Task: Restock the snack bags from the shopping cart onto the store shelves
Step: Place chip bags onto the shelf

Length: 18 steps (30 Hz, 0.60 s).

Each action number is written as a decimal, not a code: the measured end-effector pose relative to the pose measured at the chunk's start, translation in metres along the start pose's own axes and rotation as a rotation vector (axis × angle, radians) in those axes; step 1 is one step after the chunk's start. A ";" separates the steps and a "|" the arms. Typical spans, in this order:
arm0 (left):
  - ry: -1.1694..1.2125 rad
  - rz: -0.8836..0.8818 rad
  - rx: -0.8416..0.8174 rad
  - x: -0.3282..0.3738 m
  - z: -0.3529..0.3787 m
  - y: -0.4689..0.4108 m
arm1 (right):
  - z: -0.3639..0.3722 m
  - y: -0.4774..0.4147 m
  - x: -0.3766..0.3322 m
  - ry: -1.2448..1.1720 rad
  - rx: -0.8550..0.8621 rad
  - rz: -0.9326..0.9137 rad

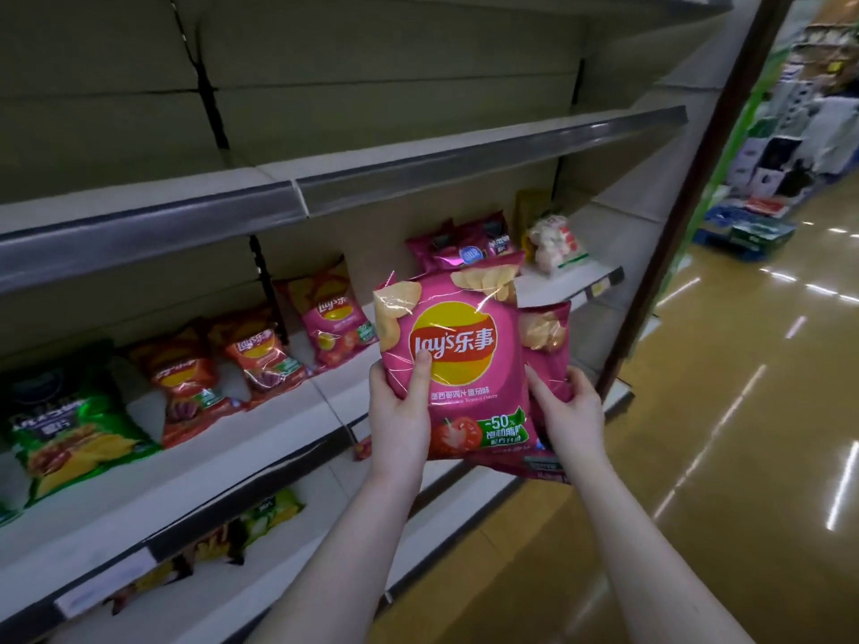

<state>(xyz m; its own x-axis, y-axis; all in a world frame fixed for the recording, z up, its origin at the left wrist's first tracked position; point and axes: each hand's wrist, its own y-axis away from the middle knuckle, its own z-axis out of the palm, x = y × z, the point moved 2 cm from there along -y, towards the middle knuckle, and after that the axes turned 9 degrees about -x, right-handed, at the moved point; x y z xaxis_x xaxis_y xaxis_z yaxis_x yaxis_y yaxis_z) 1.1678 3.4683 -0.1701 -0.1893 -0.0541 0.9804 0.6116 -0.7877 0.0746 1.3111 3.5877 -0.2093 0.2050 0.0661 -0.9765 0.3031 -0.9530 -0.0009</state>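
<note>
My left hand (400, 413) grips a pink Lay's chip bag (458, 360) by its lower left side, thumb on the front, holding it upright in front of the middle shelf (260, 429). My right hand (569, 411) holds a second pink bag (548, 346) just behind and to the right of the first; most of it is hidden. On that shelf another pink Lay's bag (332, 318) leans against the back wall, with two orange-red Lay's bags (265, 353) and a green bag (69, 425) further left. The shopping cart is not in view.
Dark magenta bags (465, 246) and a white packet (555, 244) sit at the shelf's far right. The shelf above (418, 178) holds nothing. Yellow-green bags (269, 508) lie on the lower shelf. A shiny aisle floor (720, 411) runs right, with stacked goods (781, 155) beyond.
</note>
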 end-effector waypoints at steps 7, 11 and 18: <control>0.044 0.064 0.242 -0.013 -0.033 -0.093 | 0.032 -0.093 -0.004 -0.021 -0.091 -0.030; 0.023 0.042 0.378 -0.027 -0.063 -0.151 | 0.064 -0.140 -0.010 -0.006 -0.128 -0.035; -0.169 -0.073 0.508 -0.067 -0.087 -0.225 | 0.098 -0.196 -0.019 -0.019 -0.174 -0.088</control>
<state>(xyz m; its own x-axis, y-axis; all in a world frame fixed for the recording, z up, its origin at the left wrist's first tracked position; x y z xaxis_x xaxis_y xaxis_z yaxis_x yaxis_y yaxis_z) 0.9757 3.5958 -0.2684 -0.1448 0.1218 0.9819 0.9038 -0.3876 0.1814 1.1562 3.7445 -0.2122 0.1537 0.1394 -0.9782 0.4754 -0.8783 -0.0505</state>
